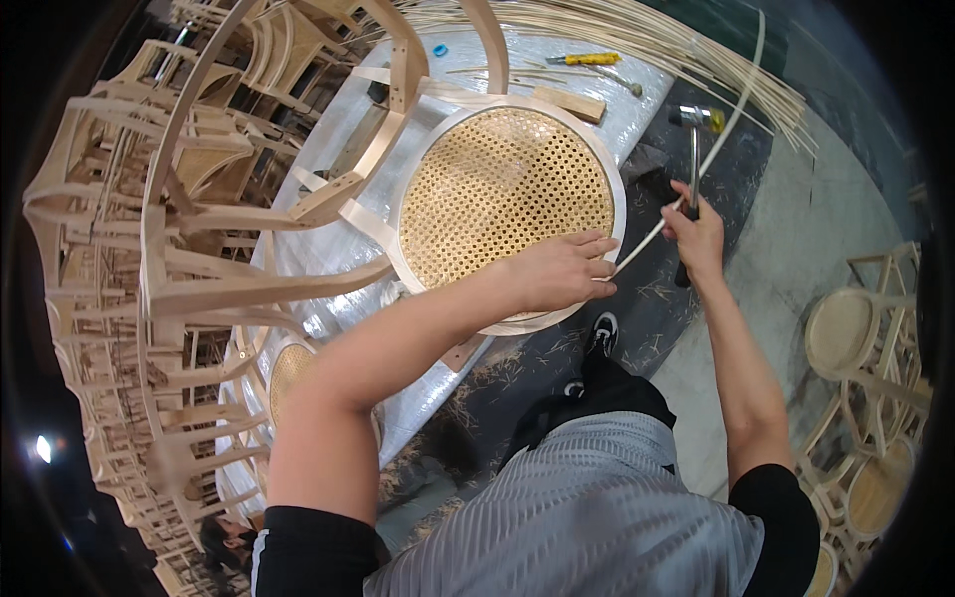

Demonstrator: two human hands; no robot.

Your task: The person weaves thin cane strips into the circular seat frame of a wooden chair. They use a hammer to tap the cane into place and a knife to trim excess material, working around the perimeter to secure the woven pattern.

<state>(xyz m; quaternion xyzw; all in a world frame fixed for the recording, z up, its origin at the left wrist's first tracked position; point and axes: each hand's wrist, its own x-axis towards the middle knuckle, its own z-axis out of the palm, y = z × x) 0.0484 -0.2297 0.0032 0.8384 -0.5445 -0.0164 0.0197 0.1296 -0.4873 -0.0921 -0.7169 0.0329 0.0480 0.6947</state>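
A round chair seat (pixel 508 192) of woven cane in a pale wooden rim lies in front of me, its frame parts reaching left. My left hand (pixel 563 273) rests on the seat's near right rim, fingers stretched out. A pale, flexible strip (pixel 647 239) runs from the rim beside those fingers, past my right hand and up to the far right. My right hand (pixel 695 235) is closed around the handle of a hammer (pixel 693 149), its dark-and-yellow head pointing away from me. The strip also passes through the thumb and fingers of that hand. What lies beneath my left palm is hidden.
A plastic-covered table (pixel 637 90) carries the chair, a yellow-handled tool (pixel 585 59), a wooden block (pixel 570 103) and a long bundle of cane strips (pixel 696 65). Many chair frames (pixel 109 219) crowd the left. More round-seated chairs (pixel 842 333) stand at right. Shavings litter the floor.
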